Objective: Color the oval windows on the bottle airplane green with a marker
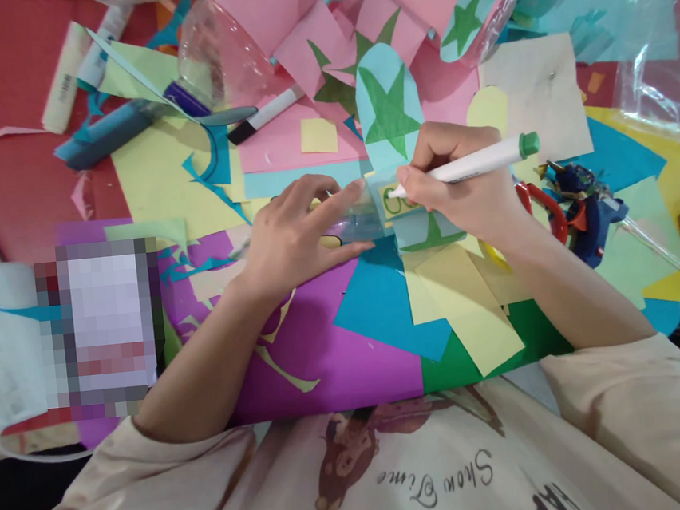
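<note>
My right hand [468, 182] is closed round a white marker [481, 161] with a green end. Its tip rests on a small pale yellow paper [392, 212] bearing green loops. That paper lies on a clear plastic bottle [355, 225] wrapped partly in light blue paper. My left hand [290, 236] grips the bottle, thumb below and fingers above. Just beyond, a light blue rounded paper piece [391, 110] carries a green star. Another piece with green points [433, 234] sits below the marker tip. My right hand hides part of the wrapped paper.
Red-handled scissors [543, 207] lie right of my right wrist. A capped black marker [266, 114] and a glue stick [65, 77] lie farther back. Coloured sheets and scraps cover the table, including a purple sheet [349, 350]. A blurred-out object [109, 325] stands left.
</note>
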`<control>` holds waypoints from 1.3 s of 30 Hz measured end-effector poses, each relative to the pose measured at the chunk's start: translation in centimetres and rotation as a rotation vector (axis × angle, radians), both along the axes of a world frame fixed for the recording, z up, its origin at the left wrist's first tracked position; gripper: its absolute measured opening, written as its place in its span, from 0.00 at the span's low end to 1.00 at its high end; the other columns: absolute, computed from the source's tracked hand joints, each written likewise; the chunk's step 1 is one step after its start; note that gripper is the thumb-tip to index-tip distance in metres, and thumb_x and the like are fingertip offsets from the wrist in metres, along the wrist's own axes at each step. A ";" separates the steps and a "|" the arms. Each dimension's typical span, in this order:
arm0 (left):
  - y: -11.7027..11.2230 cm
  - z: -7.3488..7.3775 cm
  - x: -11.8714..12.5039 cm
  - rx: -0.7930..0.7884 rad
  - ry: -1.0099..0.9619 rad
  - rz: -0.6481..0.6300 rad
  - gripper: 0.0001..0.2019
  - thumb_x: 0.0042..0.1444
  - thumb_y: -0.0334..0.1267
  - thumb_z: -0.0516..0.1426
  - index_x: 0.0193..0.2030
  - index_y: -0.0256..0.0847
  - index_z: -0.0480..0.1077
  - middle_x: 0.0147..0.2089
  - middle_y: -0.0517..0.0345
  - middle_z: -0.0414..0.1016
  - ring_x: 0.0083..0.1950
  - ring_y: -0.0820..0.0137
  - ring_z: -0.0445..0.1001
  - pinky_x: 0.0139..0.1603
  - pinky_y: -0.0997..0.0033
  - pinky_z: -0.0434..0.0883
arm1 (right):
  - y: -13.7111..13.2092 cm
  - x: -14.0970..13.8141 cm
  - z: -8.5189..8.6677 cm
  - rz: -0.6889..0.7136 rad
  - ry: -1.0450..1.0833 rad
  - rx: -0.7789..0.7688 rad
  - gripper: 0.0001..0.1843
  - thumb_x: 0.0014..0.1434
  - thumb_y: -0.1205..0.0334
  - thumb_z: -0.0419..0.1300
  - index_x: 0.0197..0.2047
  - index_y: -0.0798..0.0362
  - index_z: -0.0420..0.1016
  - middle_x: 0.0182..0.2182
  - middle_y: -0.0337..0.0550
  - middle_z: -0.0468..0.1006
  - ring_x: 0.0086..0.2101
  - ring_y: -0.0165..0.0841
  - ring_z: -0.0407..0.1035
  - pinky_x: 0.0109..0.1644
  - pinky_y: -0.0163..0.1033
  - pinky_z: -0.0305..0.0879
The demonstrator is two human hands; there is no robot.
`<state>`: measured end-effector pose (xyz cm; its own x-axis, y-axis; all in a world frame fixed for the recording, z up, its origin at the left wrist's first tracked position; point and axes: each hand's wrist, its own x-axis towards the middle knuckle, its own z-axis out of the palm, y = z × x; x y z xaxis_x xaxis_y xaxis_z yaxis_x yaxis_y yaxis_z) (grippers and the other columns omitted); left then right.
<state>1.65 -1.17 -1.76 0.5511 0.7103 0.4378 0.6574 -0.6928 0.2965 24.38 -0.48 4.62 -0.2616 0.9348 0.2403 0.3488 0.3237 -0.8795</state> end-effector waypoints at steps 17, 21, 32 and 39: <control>0.1 0.4 0.2 0.129 0.044 -0.018 0.28 0.58 0.59 0.56 0.62 0.52 0.61 0.45 0.52 0.74 0.41 0.64 0.76 0.36 0.65 0.74 | 0.1 0.2 0.3 0.021 -0.052 -0.033 0.20 0.52 0.67 0.62 0.18 0.49 0.55 0.16 0.32 0.56 0.20 0.26 0.50 0.23 0.37 0.54; 0.1 0.3 0.2 0.119 -0.017 -0.037 0.28 0.57 0.57 0.59 0.62 0.53 0.62 0.45 0.52 0.74 0.40 0.64 0.76 0.36 0.65 0.73 | 0.1 0.2 0.3 0.044 -0.035 -0.033 0.21 0.52 0.68 0.62 0.18 0.49 0.54 0.16 0.32 0.56 0.20 0.27 0.50 0.24 0.38 0.54; 0.2 0.2 0.2 0.160 0.018 -0.035 0.29 0.58 0.60 0.57 0.62 0.49 0.63 0.45 0.51 0.74 0.40 0.65 0.75 0.36 0.67 0.72 | 0.1 0.2 0.5 0.068 -0.046 -0.084 0.18 0.51 0.69 0.59 0.18 0.50 0.53 0.17 0.32 0.57 0.21 0.25 0.49 0.23 0.36 0.46; 0.2 0.5 0.3 0.173 -0.009 -0.063 0.30 0.58 0.58 0.58 0.63 0.48 0.63 0.44 0.51 0.74 0.40 0.65 0.75 0.35 0.67 0.72 | 0.1 0.3 0.7 0.044 -0.055 -0.104 0.19 0.51 0.69 0.59 0.18 0.50 0.52 0.17 0.33 0.58 0.21 0.26 0.49 0.23 0.37 0.47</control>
